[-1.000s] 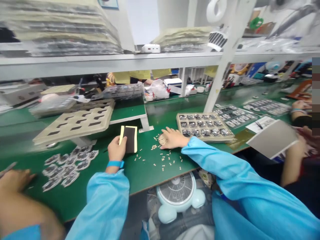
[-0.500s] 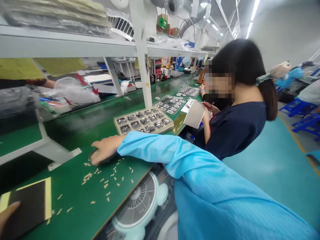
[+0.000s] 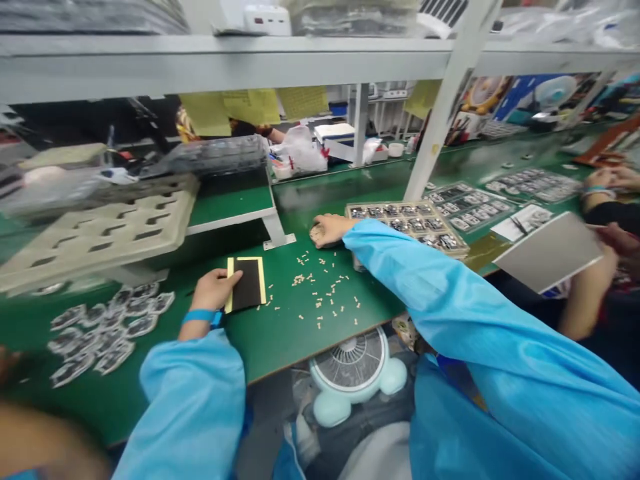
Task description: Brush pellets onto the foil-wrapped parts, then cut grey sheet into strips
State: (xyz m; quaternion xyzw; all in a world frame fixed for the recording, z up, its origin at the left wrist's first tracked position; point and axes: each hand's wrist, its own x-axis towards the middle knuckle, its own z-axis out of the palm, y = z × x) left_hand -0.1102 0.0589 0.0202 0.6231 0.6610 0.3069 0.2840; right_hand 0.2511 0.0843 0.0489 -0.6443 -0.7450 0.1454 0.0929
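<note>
At the left end of the bench [image 3: 280, 347], dark flat pieces with pale rims [image 3: 111, 339] lie bunched near the front edge, probably so that they stay within easy reach. Behind them a slotted tray [image 3: 186, 202] sits raised on a stand, an arrangement that seems meant to spare bench surface. Right of these, the left hand [image 3: 213, 291] pinches the left side of a black pad [image 3: 253, 287] with yellow borders, thumb across its face and fingers behind; held by the side like this, most of the face stays uncovered. Small pale pieces [image 3: 299, 280] are strewn over the green surface between pad and front edge and on toward the right, loose and apart rather than ordered, perhaps to make single ones easy to pick. Farther from the front edge, the right hand [image 3: 331, 229] curves over a round dish [image 3: 316, 233], covering much of it; blur and the hand itself hide the far fingers, so I cannot tell whether they clamp the rim or only rest there. Just beyond that hand stands a parts tray [image 3: 461, 251], its compartments apparently keeping the shiny parts sorted.
</note>
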